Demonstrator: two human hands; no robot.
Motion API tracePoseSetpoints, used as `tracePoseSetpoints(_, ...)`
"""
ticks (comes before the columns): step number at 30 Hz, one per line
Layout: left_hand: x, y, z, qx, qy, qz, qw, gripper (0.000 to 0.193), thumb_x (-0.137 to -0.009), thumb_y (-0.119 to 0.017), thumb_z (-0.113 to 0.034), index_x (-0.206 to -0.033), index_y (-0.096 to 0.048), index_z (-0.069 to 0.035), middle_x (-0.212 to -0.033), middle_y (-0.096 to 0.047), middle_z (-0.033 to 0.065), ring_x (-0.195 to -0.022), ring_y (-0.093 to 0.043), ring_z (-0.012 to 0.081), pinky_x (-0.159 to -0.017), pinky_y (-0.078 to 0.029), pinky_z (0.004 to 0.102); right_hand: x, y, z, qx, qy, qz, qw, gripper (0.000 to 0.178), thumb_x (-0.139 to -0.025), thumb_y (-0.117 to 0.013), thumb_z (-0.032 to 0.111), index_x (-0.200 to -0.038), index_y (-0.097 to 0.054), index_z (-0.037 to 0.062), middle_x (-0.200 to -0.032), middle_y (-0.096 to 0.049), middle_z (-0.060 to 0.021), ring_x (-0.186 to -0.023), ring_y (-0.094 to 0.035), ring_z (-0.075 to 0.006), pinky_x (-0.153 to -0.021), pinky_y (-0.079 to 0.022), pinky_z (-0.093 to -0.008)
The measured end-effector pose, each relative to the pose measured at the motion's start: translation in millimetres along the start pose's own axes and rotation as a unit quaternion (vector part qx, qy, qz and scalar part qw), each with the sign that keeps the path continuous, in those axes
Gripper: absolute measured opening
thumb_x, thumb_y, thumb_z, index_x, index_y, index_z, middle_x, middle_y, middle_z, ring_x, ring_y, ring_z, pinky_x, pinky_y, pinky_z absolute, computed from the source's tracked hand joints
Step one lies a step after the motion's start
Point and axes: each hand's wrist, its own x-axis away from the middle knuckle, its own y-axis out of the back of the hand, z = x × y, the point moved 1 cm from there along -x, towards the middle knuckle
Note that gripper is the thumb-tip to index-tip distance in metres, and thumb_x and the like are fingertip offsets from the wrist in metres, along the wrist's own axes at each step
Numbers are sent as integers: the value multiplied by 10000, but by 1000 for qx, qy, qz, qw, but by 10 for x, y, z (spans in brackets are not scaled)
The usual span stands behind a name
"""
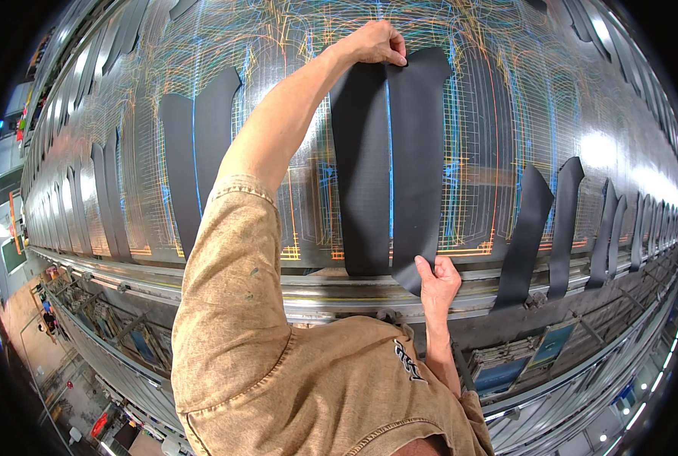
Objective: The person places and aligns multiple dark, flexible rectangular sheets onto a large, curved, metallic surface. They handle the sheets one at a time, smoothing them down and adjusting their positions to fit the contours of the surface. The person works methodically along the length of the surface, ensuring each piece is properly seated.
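Observation:
A long dark grey cut panel [417,152], of thin sheet material that looks like fabric, lies on a long metal table [476,228] covered in coloured lines. My left hand [381,44] is stretched to its far end, thumb and fingers pinched at its upper left corner. Its near end curls over the table's front edge, where my right hand [439,281] grips it with the thumb on top. A matching dark panel [362,175] lies flat just to the left, with a blue line showing between the two.
More dark panels lie in pairs along the table, one pair [194,144] to the left and another panel [527,228] to the right, overhanging the edge. A metal rail [316,292] runs along the near side. Framed racks [506,372] stand below it.

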Motion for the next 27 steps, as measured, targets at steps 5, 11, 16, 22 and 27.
tracePoseSetpoints(5, -7, -21, 50, 3, -8, -7, 1000, 201, -785, -816, -230, -876, -741, -68, -802, -718, 43, -782, -662, 160, -746, -517, 324, -6, 41, -4, 32, 7, 8, 999, 245, -821, -776, 19, -753, -541, 19, -619, -370, 101, -570, -276, -4, -478, -218, -208)
tracePoseSetpoints(11, -8, -51, 78, 16, -6, -9, 1000, 200, -780, -820, -223, -884, -738, -73, -789, -710, 44, -774, -655, 163, -741, -514, 324, 6, 15, 65, 23, -2, 8, 1000, 269, -823, -772, 18, -734, -518, 30, -615, -360, 102, -569, -263, -5, -481, -210, -207)
tracePoseSetpoints(16, 13, -40, 19, 48, -3, -49, 998, 207, -834, -746, -157, -1000, -693, -45, -794, -702, 56, -766, -647, 151, -735, -514, 328, 8, 49, 47, 34, 5, 3, 999, 227, -825, -768, 16, -751, -553, 17, -612, -398, 99, -566, -292, 2, -482, -229, -200)
tracePoseSetpoints(22, 244, -26, 259, 348, 56, -347, 869, 178, -910, -610, -85, -1067, -656, -16, -835, -715, 99, -757, -689, 205, -733, -546, 300, -18, 4, 89, 8, -5, 22, 1000, 198, -831, -757, 12, -764, -570, 2, -613, -460, 86, -561, -335, 6, -482, -257, -197)
tracePoseSetpoints(27, 1120, -492, -412, -51, -138, -359, 922, 301, -828, -666, -3, -1125, -636, -47, -1107, -654, 146, -1086, -627, 345, -893, -514, 425, 6, 50, 65, 26, -14, 4, 1000, 184, -831, -754, 13, -768, -581, -2, -615, -502, 76, -559, -353, 5, -480, -270, -201)
